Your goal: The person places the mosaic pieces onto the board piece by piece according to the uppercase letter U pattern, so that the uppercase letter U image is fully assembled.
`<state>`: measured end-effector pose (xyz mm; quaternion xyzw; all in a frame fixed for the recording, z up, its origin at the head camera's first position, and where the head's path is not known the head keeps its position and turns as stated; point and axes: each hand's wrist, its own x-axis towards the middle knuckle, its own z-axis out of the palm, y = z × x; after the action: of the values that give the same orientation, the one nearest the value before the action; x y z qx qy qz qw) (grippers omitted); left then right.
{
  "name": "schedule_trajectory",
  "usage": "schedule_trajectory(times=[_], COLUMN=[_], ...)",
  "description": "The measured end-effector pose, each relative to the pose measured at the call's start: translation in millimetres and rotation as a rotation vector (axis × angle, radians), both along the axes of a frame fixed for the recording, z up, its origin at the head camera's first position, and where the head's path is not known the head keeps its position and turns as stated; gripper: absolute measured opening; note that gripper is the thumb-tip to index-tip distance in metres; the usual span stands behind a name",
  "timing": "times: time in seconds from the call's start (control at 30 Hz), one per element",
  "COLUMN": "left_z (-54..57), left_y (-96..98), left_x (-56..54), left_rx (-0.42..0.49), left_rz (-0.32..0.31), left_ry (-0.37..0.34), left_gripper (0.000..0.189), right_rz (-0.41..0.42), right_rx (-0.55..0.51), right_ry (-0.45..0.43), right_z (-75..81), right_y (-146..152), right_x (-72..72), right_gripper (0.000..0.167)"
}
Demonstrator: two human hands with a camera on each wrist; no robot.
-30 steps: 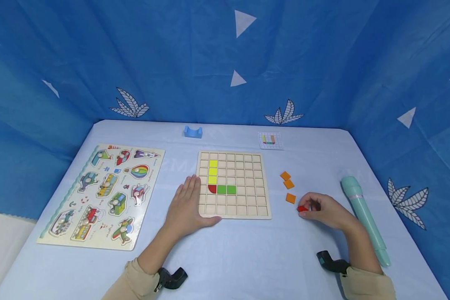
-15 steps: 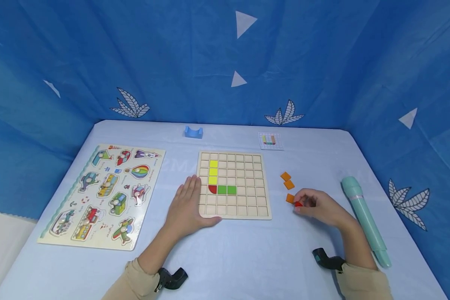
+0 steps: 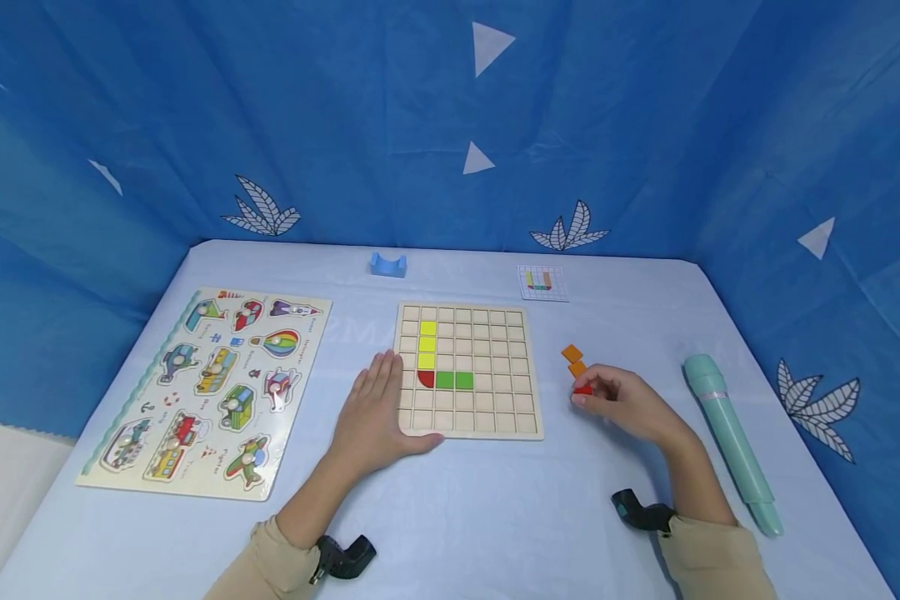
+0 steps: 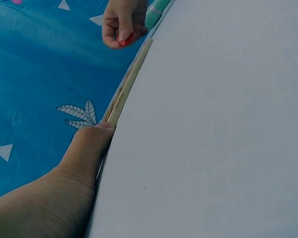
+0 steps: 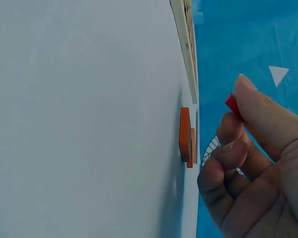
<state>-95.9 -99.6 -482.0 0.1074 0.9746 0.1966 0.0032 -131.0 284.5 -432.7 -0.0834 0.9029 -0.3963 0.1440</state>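
Note:
Between thumb and fingertips my right hand [image 3: 621,402] pinches a small red tile [image 5: 232,105], held up off the table in the right wrist view. In the head view it passes over the orange tiles [image 3: 572,354], hiding the nearest one. My left hand [image 3: 369,410] lies flat with straight fingers along the left edge of the wooden grid board [image 3: 487,412], thumb at its front edge. In the board sit a column of yellow tiles [image 3: 427,344], a red rounded-corner tile [image 3: 426,379] below them, and two green tiles [image 3: 454,381] to its right.
A picture puzzle board [image 3: 213,396] lies on the left. Toward the back are a blue cradle-shaped block [image 3: 387,265] and a small pattern card [image 3: 543,283]. A long mint-green cylinder [image 3: 733,446] lies to the right of my right arm. Blue cloth [image 3: 390,108] hangs behind the table.
My right hand has moved left and toward the back with the red tile, from beside the orange tiles to over them. My left hand has stayed still at the board.

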Motion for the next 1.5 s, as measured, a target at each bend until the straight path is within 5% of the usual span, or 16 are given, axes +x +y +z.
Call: schedule_trajectory(times=[0.3,0.63,1.5], left_z=[0.7,0.0,-0.6], left_y=[-0.1,-0.3,-0.3], left_x=[-0.2,-0.7,-0.2], left_rx=[0.004,0.005,-0.015], left_rz=[0.001,0.003,-0.001], left_ry=[0.006,-0.001,-0.011], left_gripper=[0.133,0.132,0.133], right_rz=[-0.069,-0.055,0.096], right_rx=[0.024,0.017,-0.112], right_ry=[0.023,0.035,0.077], right_z=[0.0,-3.9,-2.4], right_y=[-7,-16,-91], right_x=[-5.1,-12.4,-34.9], right_gripper=[0.027,0.024,0.020])
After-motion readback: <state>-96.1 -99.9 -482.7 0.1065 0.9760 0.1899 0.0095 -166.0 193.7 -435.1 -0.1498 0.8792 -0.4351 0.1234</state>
